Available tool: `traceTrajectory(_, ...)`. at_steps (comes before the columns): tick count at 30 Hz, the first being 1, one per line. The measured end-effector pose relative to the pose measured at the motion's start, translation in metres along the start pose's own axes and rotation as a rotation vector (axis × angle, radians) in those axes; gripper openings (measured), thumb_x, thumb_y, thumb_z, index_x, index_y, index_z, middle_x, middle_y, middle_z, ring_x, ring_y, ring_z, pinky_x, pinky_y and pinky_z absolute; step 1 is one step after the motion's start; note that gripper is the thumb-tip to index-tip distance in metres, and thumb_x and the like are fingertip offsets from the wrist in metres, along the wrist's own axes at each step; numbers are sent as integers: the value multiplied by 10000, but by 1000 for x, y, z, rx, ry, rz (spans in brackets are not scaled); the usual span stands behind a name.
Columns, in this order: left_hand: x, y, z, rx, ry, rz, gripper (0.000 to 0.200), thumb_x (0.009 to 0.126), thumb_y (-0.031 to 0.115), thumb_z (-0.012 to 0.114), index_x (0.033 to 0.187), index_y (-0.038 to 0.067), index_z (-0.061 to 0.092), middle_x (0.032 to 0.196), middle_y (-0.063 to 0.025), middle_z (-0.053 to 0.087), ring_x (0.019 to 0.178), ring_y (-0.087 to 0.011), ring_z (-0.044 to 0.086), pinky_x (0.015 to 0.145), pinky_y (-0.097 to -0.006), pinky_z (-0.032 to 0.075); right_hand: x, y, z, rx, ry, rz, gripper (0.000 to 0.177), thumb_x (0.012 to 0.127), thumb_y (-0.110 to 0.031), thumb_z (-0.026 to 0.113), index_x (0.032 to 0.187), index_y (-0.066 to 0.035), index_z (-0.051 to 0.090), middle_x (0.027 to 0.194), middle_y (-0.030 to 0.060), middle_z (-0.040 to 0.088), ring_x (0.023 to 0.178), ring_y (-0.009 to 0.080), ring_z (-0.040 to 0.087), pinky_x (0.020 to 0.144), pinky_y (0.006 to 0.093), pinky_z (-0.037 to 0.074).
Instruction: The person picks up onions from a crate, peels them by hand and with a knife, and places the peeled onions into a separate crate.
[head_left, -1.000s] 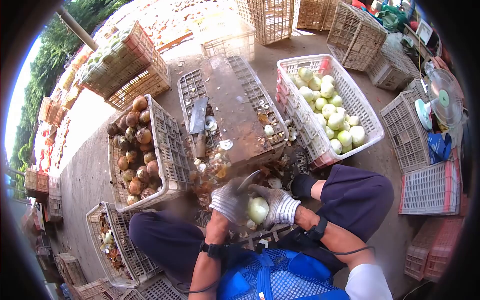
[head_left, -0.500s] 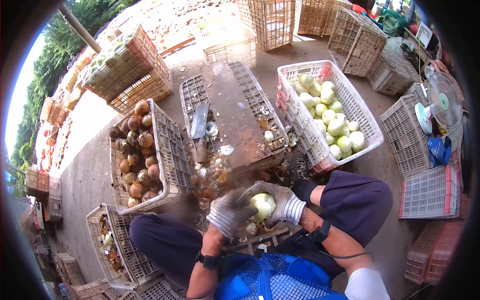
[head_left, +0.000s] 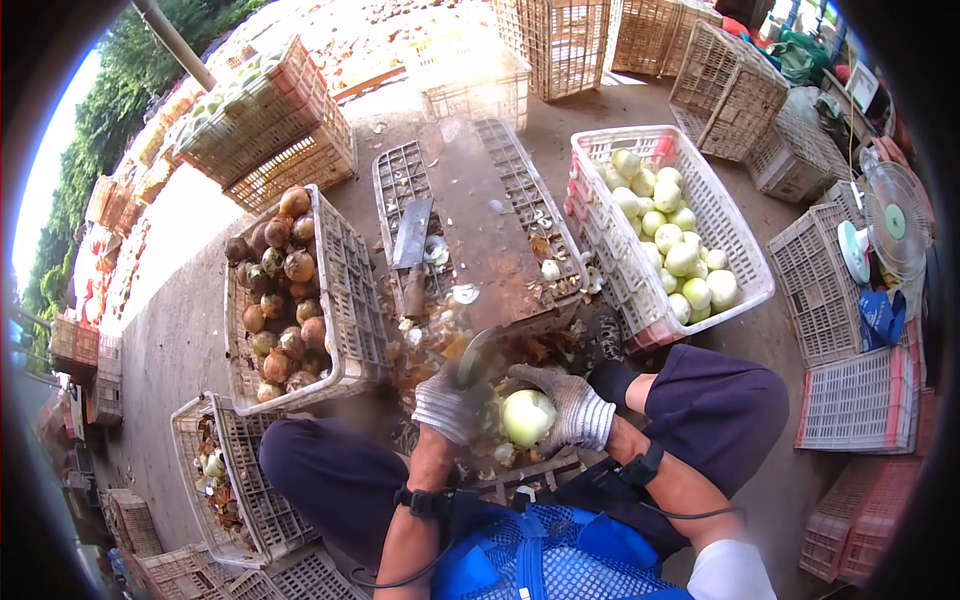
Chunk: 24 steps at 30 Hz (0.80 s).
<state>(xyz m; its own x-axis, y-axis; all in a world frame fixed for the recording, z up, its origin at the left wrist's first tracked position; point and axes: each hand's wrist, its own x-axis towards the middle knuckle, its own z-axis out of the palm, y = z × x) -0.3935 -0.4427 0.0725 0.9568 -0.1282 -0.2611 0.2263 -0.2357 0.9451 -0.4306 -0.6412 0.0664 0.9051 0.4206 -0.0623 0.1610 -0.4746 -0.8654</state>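
Observation:
In my gloved right hand [head_left: 577, 408] sits a pale, peeled onion [head_left: 527, 419], gripped low between my knees. My left hand [head_left: 447, 404], also gloved, is closed on a small knife whose curved blade [head_left: 474, 353] points up and away; its handle is hidden in the fist. Knife and onion are apart. Just ahead lies a worn wooden board [head_left: 470, 215] across an upturned crate, with a cleaver [head_left: 411, 236] resting to its left. Onion skins [head_left: 440, 335] litter the area beyond my hands.
A crate [head_left: 355, 300] of unpeeled onions [head_left: 285, 320] stands left of the board. To the right, another crate [head_left: 735, 225] holds peeled onions [head_left: 672, 230]. A scrap crate [head_left: 262, 500] sits by my left knee. Stacked crates [head_left: 825, 290] and a fan [head_left: 893, 222] stand far right.
My left hand has drawn the knife away from the onion, and the blade now points upward. The onion shows more fully in my right hand. The view has shifted slightly.

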Motion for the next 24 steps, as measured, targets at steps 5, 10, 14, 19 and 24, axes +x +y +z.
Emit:
traceTrajectory(5,0,-16,7,-6,8,-2,290,723,36,709,1003,0,645,760,-37,651,597,-96,572,525,-263,477,-7,8,2,-11,36,-2,1164,339,-335,920,1374,-86,450,1282,141,572,1175,292,559,1014,373,440)
traceTrajectory(10,15,-35,7,440,92,-33,282,745,120,687,1005,18,648,785,-100,657,656,-190,597,576,-323,480,-10,-1,-13,287,13,119,1133,370,-202,918,1383,-45,435,1305,114,571,1191,213,556,1036,326,423)
traceTrajectory(14,29,-66,2,412,95,-90,290,774,240,654,980,36,648,796,-194,671,741,-374,650,666,-432,507,-13,2,-16,337,68,69,1103,393,-152,909,1379,-11,433,1308,118,568,1197,203,544,1050,332,411)
traceTrajectory(19,5,-38,7,4,-123,126,248,746,136,664,971,36,637,784,-144,648,683,-371,609,632,-418,497,-6,-1,-19,609,83,36,1047,413,-120,908,1347,26,459,1298,119,571,1202,207,530,1059,345,401)
traceTrajectory(24,0,-15,20,457,-152,618,403,643,121,772,1024,90,644,874,-116,645,787,-323,628,703,-396,513,-5,-3,-14,657,131,62,1028,420,-188,923,1339,-19,496,1292,89,578,1202,192,527,1055,345,399)
